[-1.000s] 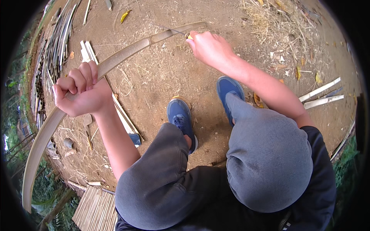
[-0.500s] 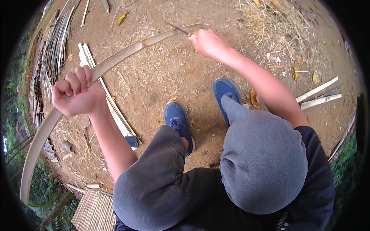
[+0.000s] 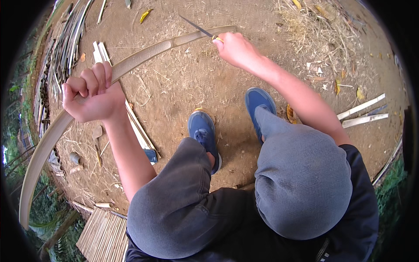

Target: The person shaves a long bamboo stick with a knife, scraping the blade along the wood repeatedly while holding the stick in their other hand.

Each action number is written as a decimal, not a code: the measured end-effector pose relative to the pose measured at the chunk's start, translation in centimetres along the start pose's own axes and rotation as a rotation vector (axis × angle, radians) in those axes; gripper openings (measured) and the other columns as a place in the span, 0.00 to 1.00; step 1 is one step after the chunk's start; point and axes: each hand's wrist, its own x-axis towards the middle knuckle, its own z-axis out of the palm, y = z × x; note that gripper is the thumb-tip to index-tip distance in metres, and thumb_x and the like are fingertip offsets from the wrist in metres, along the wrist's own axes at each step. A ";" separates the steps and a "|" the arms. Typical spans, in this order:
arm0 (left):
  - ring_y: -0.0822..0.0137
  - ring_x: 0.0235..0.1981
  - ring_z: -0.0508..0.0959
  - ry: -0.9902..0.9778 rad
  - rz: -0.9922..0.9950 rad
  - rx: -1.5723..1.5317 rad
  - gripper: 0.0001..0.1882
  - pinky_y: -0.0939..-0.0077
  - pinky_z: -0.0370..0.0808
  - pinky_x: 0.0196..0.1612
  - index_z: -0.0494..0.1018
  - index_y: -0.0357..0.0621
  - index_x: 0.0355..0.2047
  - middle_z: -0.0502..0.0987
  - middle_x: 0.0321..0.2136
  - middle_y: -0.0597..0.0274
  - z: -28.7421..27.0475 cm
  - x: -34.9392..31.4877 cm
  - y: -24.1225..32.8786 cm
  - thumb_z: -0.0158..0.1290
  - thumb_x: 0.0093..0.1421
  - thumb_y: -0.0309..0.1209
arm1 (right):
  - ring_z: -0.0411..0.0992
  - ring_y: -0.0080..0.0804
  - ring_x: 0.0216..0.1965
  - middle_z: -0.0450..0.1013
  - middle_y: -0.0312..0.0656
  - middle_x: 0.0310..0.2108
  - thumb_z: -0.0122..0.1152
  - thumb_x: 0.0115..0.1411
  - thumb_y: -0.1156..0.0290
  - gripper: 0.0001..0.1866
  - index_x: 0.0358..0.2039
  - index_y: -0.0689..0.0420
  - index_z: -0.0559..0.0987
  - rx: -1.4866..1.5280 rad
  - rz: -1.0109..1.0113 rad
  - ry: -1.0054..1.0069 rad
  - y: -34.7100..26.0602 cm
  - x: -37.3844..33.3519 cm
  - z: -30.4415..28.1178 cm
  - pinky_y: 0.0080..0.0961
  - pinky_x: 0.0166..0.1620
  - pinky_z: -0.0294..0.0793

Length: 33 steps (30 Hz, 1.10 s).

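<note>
The left hand is wrapped around a long bamboo strip, which runs above the ground from lower left to beyond the shoes. The right hand grips a knife near the strip's far end; whether blade and strip touch is unclear.

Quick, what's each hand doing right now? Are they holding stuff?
Left hand: closed, holding the long bamboo strip.
Right hand: closed, holding the knife by its handle.
</note>
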 end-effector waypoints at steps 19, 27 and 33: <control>0.76 0.11 0.45 -0.190 -0.044 -0.094 0.22 0.76 0.47 0.20 0.48 0.54 0.14 0.47 0.07 0.73 -2.3 0.6 0.1 0.38 0.61 0.46 | 0.70 0.25 0.17 0.72 0.42 0.19 0.46 0.70 0.64 0.17 0.38 0.65 0.77 -0.030 -0.075 -0.087 -0.8 -0.3 -0.5 0.24 0.19 0.73; 0.76 0.11 0.44 -0.159 -0.046 -0.067 0.22 0.76 0.47 0.20 0.47 0.56 0.12 0.46 0.07 0.74 -1.6 0.1 0.2 0.39 0.59 0.46 | 0.71 0.26 0.17 0.73 0.42 0.19 0.45 0.71 0.62 0.17 0.43 0.61 0.78 -0.193 -0.011 -0.028 1.1 2.3 -0.2 0.26 0.18 0.72; 0.76 0.11 0.44 -0.202 -0.019 -0.060 0.21 0.76 0.47 0.20 0.48 0.55 0.13 0.46 0.08 0.73 -1.2 0.4 0.2 0.39 0.59 0.45 | 0.77 0.35 0.21 0.76 0.44 0.21 0.44 0.71 0.60 0.18 0.42 0.59 0.78 -0.131 -0.056 0.089 3.6 3.1 1.8 0.35 0.26 0.78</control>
